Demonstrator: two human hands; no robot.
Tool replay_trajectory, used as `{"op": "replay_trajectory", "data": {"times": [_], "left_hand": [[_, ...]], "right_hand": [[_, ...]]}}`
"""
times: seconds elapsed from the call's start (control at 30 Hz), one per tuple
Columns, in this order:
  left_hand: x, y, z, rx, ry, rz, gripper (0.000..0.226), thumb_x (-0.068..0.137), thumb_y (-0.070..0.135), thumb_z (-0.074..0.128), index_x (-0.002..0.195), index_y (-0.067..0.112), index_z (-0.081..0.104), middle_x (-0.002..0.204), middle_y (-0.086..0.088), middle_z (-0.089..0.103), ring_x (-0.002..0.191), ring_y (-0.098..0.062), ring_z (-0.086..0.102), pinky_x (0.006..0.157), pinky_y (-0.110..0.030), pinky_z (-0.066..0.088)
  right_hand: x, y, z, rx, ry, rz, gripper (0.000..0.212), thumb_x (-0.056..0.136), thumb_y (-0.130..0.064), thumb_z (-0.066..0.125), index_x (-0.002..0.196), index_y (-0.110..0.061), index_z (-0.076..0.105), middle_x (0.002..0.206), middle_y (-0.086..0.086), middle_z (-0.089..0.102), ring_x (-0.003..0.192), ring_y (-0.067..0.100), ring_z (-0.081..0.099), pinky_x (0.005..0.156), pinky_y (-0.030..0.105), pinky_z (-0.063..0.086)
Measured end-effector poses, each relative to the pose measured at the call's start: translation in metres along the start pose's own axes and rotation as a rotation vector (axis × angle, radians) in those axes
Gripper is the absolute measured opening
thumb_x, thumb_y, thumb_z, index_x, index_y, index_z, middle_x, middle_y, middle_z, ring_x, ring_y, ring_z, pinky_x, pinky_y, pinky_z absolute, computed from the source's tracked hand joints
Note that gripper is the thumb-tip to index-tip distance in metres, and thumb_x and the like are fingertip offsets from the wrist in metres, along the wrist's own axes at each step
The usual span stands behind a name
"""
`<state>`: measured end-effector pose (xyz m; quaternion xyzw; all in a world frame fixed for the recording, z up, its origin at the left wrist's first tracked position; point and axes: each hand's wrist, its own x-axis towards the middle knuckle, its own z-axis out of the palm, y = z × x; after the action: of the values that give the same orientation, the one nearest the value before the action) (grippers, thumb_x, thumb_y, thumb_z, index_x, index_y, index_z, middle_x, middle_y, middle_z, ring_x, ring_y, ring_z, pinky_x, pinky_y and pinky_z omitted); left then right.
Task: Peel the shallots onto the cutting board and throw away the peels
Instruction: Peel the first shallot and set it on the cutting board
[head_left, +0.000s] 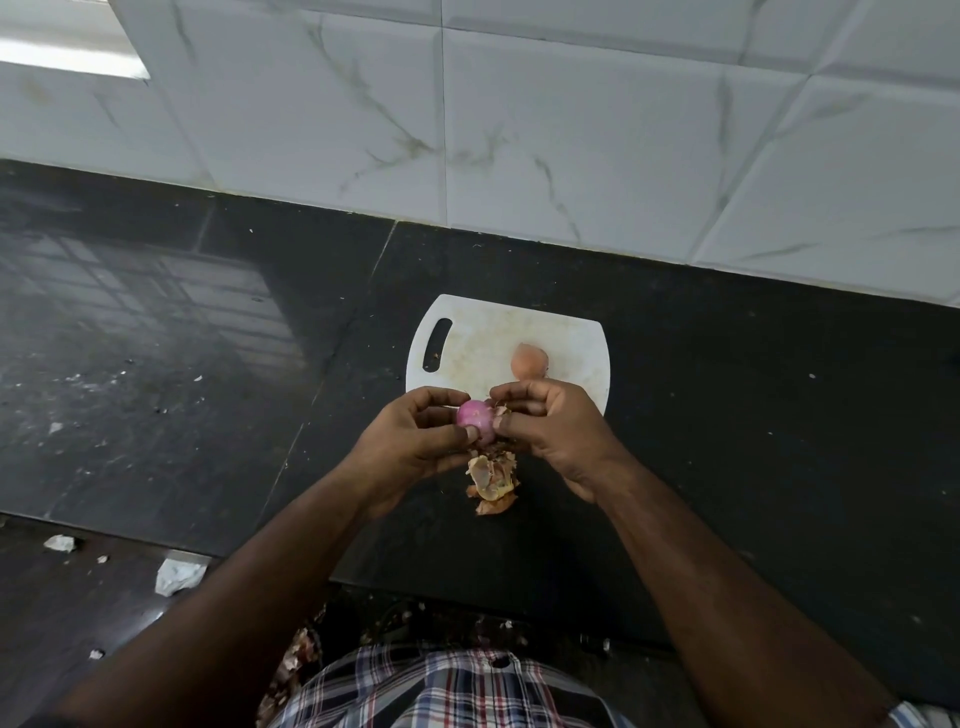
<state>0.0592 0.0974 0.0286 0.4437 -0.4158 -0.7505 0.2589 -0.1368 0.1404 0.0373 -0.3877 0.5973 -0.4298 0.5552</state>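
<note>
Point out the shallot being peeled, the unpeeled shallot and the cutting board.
peeled shallot (474, 417), head view, its bare purple side.
unpeeled shallot (528, 360), head view, its brown skin.
cutting board (480, 338), head view, bare white surface.

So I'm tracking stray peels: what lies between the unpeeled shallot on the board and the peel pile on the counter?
In the head view, both hands, left hand and right hand, holding the purple shallot.
</note>
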Motion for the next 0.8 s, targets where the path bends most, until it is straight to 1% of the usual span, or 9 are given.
{"op": "replay_trajectory", "data": {"times": [0.07,0.2,0.3,0.4,0.47,0.53,0.63,0.73,0.8], "left_hand": [[0.000,0.001,-0.001,0.015,-0.003,0.000,0.056,0.070,0.006,0.082,0.122,0.004,0.060,0.123,-0.023,0.067,0.109,-0.038,0.070,0.098,-0.053,0.054],[-0.002,0.000,-0.001,0.021,-0.002,0.010,0.058,0.068,0.005,0.082,0.121,0.002,0.060,0.121,-0.024,0.067,0.108,-0.038,0.070,0.096,-0.054,0.055],[-0.003,0.001,0.000,0.048,0.013,0.016,0.058,0.065,0.004,0.082,0.119,0.003,0.060,0.120,-0.023,0.067,0.104,-0.034,0.072,0.086,-0.043,0.062],[-0.004,0.001,-0.001,0.091,0.017,0.029,0.060,0.062,0.007,0.083,0.117,0.005,0.061,0.119,-0.021,0.067,0.105,-0.032,0.072,0.084,-0.040,0.062],[-0.004,0.001,-0.002,0.088,0.018,0.025,0.061,0.061,0.007,0.084,0.117,0.005,0.061,0.119,-0.022,0.067,0.107,-0.034,0.071,0.086,-0.042,0.062],[-0.004,0.001,-0.004,0.070,0.004,0.015,0.061,0.062,0.006,0.084,0.118,0.004,0.060,0.121,-0.023,0.067,0.108,-0.036,0.070,0.092,-0.048,0.059],[-0.004,-0.001,-0.007,-0.002,-0.029,0.003,0.062,0.064,0.005,0.085,0.121,0.001,0.059,0.124,-0.027,0.065,0.113,-0.042,0.067,0.101,-0.056,0.051],[-0.004,0.000,-0.007,-0.050,-0.019,0.009,0.061,0.066,0.003,0.082,0.122,0.000,0.058,0.128,-0.027,0.063,0.116,-0.043,0.065,0.095,-0.051,0.056],[-0.005,0.000,-0.008,-0.052,-0.013,0.012,0.061,0.067,0.003,0.080,0.123,0.002,0.057,0.129,-0.025,0.062,0.115,-0.041,0.066,0.092,-0.047,0.058]], "right_hand": [[0.000,0.000,0.002,-0.066,0.021,-0.028,0.034,0.082,-0.003,0.077,0.115,-0.010,0.071,0.106,0.008,0.076,0.100,0.020,0.074,0.086,0.041,0.062],[-0.002,-0.001,0.009,-0.330,0.073,-0.115,0.040,0.081,-0.014,0.076,0.120,-0.018,0.069,0.114,-0.001,0.073,0.107,0.009,0.068,0.091,0.039,0.060],[-0.005,-0.006,0.013,-0.451,0.089,-0.171,0.044,0.082,-0.018,0.077,0.124,-0.018,0.067,0.117,-0.002,0.072,0.107,0.007,0.067,0.091,0.034,0.059],[-0.008,-0.007,0.016,-0.490,0.101,-0.203,0.044,0.083,-0.021,0.078,0.126,-0.018,0.066,0.118,-0.003,0.071,0.106,0.009,0.067,0.090,0.032,0.059],[-0.007,-0.006,0.016,-0.493,0.108,-0.201,0.043,0.083,-0.022,0.079,0.125,-0.019,0.066,0.116,-0.004,0.071,0.103,0.009,0.067,0.087,0.030,0.059],[-0.006,-0.005,0.016,-0.505,0.112,-0.197,0.042,0.082,-0.019,0.079,0.123,-0.021,0.067,0.114,-0.005,0.071,0.101,0.009,0.068,0.084,0.028,0.060],[-0.002,-0.002,0.014,-0.470,0.134,-0.176,0.038,0.081,-0.009,0.075,0.116,-0.023,0.069,0.107,-0.005,0.073,0.096,0.010,0.070,0.082,0.034,0.062],[0.001,0.000,0.010,-0.247,0.141,-0.088,0.026,0.085,-0.011,0.070,0.108,-0.024,0.071,0.099,-0.001,0.076,0.095,0.015,0.073,0.085,0.047,0.061],[0.001,0.001,0.009,-0.142,0.112,-0.051,0.024,0.086,-0.017,0.073,0.108,-0.026,0.070,0.098,0.000,0.077,0.096,0.019,0.073,0.086,0.050,0.061]]}}
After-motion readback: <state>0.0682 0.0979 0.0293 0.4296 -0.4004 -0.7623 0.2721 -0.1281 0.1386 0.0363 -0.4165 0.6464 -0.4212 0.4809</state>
